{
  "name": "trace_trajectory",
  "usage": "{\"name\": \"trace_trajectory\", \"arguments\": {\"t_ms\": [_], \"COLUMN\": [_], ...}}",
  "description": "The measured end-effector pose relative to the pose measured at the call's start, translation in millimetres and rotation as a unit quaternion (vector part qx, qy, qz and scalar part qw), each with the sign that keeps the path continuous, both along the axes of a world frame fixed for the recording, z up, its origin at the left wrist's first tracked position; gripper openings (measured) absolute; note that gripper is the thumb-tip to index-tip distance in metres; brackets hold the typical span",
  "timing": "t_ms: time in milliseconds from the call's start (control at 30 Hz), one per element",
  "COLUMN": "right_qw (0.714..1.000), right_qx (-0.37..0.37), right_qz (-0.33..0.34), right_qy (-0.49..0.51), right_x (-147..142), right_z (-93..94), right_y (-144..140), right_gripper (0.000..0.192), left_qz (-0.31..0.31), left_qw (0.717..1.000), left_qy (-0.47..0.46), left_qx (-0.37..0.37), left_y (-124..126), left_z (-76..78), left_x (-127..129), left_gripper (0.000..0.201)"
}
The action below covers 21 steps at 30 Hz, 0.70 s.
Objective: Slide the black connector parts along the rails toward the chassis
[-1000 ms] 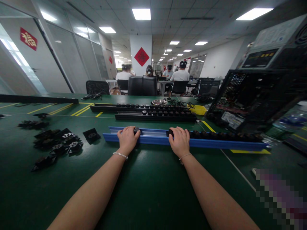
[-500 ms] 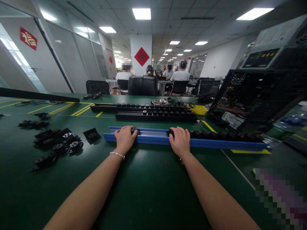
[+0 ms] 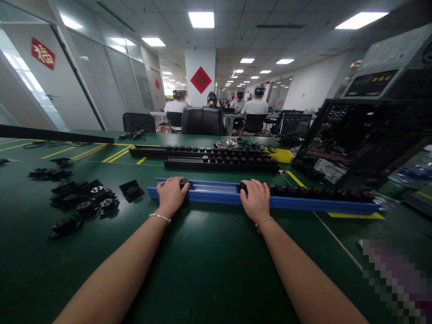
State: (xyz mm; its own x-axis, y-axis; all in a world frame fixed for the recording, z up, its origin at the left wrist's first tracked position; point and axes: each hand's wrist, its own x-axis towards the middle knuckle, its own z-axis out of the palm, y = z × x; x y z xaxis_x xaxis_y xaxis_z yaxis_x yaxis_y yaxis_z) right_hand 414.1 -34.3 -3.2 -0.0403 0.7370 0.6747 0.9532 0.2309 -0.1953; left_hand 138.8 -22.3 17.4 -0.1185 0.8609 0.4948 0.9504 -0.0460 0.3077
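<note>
A long blue rail [image 3: 216,196] with a channel along its top lies across the green table in front of me. My left hand [image 3: 171,193] is closed over its left part, thumb and fingers around a small black square part [image 3: 184,183] at the channel. Farther right, my right hand [image 3: 255,195] curls over the rail, its fingers on another small black part [image 3: 243,187], mostly hidden by the hand. To the right of that hand, a row of similar black parts [image 3: 313,192] fills the channel. Between my hands the channel's pale inside shows.
Loose black parts [image 3: 87,198] lie piled at left, with a single one [image 3: 131,191] nearer the rail. Two black rails [image 3: 221,165] holding parts lie behind. A metal dish [image 3: 226,144], a yellow tray [image 3: 282,155] and an opened computer case [image 3: 340,139] stand beyond. Several people sit farther back.
My left hand has slid a little to the left along the blue rail with the black part. My right hand stays at the same place on the rail. The view has shifted slightly.
</note>
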Motion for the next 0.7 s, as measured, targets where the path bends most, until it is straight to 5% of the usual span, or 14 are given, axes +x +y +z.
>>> {"name": "trace_trajectory", "arguments": {"t_ms": [700], "right_qw": [1.0], "right_qx": [-0.006], "right_qz": [0.001], "right_qy": [0.004], "right_x": [-1], "right_z": [2.1], "right_y": [-2], "right_gripper": [0.033], "left_qz": [0.057], "left_qw": [0.997], "left_qy": [-0.032], "left_qx": [0.028], "left_y": [3], "left_z": [-9.4], "left_x": [-21], "left_gripper": [0.029]}}
